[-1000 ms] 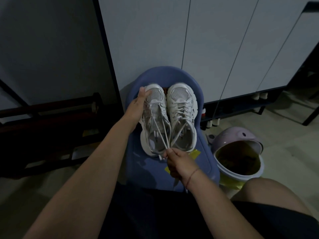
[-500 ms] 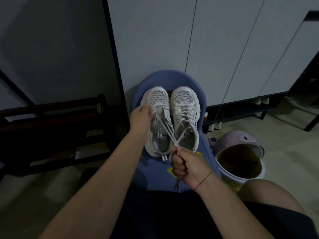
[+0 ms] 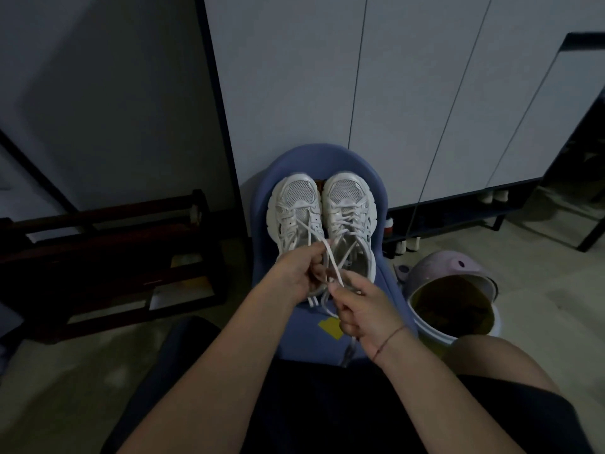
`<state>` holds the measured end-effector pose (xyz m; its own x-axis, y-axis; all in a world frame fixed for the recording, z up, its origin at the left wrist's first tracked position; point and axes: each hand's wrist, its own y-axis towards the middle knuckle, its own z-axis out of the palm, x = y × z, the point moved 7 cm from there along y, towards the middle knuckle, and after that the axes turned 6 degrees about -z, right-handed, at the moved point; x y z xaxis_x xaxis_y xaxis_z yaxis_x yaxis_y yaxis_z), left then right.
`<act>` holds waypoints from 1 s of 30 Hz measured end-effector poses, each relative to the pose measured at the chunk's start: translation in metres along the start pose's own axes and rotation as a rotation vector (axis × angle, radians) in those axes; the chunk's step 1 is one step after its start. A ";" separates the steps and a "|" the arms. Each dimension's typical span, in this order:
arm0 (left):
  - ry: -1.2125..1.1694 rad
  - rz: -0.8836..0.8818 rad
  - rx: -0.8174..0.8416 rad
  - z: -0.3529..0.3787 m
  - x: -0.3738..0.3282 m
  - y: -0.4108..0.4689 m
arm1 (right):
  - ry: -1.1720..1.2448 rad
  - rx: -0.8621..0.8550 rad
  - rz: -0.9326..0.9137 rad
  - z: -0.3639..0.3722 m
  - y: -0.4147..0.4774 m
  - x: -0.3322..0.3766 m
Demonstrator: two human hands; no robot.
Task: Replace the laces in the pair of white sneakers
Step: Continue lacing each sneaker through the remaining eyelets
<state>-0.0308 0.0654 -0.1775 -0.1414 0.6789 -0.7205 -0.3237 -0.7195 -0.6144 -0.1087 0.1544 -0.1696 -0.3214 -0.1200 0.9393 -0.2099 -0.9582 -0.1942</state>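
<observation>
Left sneaker (image 3: 293,211) and right sneaker (image 3: 348,208) sit side by side on blue chair (image 3: 388,290), toes far. Left hand (image 3: 299,273) curled round laces (image 3: 331,257) over left sneaker's heel. Right hand (image 3: 363,309) pinches lace strands just beside it. Pink bin (image 3: 458,276) to the right.

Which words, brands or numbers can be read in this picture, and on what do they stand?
No text is readable.
Dark mark on the right-side sneaker: too small to read.
Yellow sticker on the blue chair: no print shows.
</observation>
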 end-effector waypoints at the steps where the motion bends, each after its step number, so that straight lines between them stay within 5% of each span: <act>1: 0.006 0.034 -0.009 -0.001 -0.004 -0.001 | -0.027 0.009 -0.015 0.000 0.001 0.003; 6: -0.271 0.199 -0.044 -0.030 -0.045 -0.012 | -0.151 -0.142 -0.072 -0.033 0.023 0.038; 10: -0.325 0.422 -0.284 -0.082 -0.086 -0.025 | 0.191 -0.268 -0.082 -0.066 0.048 0.080; 12: -0.202 0.452 -0.404 -0.095 -0.090 -0.026 | 0.370 -0.245 -0.102 -0.069 0.054 0.096; 16: 0.487 0.604 -0.813 -0.083 -0.090 -0.035 | 0.499 -0.077 -0.092 -0.050 0.063 0.110; 18: 0.554 0.755 -0.571 -0.040 -0.085 -0.038 | 0.546 0.044 -0.064 -0.030 0.067 0.110; 22: 0.428 0.465 0.221 0.041 -0.033 -0.031 | 0.522 0.137 -0.057 -0.003 0.081 0.109; 26: 0.429 0.326 0.387 0.041 -0.024 -0.021 | 0.461 0.103 -0.070 -0.015 0.102 0.113; 30: 0.320 0.274 0.360 0.016 -0.042 -0.016 | 0.419 -0.126 -0.060 -0.071 0.125 0.112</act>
<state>-0.0351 0.0502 -0.1322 0.0078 0.3548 -0.9349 -0.6223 -0.7301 -0.2823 -0.2362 0.0399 -0.1090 -0.6463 0.0752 0.7593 -0.3423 -0.9179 -0.2005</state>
